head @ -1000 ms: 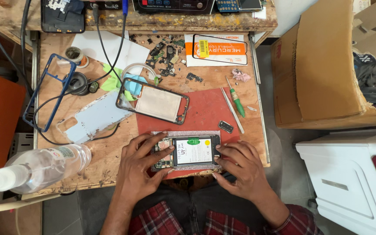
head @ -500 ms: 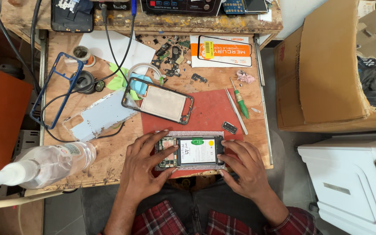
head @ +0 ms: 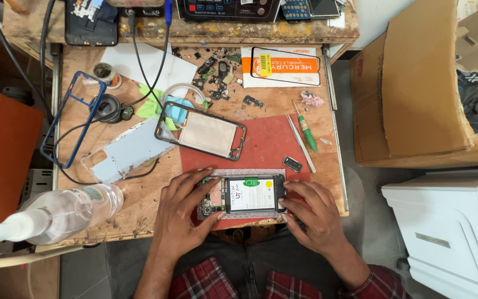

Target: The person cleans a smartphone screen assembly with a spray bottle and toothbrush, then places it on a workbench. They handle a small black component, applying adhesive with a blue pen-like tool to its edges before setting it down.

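- Down at the worktop's (head: 139, 205) front edge, an opened phone (head: 243, 195) with its back off lies on a red mat (head: 266, 147), battery side up.
- The left hand (head: 186, 213) grips the phone's left end, fingers curled over its top edge and thumb at its lower edge.
- The right hand (head: 312, 213) holds the phone's right end, fingers spread and pressed against it.
- Both hands are clamped on the phone, 1 at each end.
- A second phone frame (head: 203, 133) lies tilted at the mat's back left corner.
- A green-handled screwdriver (head: 305, 126) and tweezers (head: 300, 143) lie near the right edge.
- A clear spray bottle (head: 56, 213) lies on its side at the front left corner.
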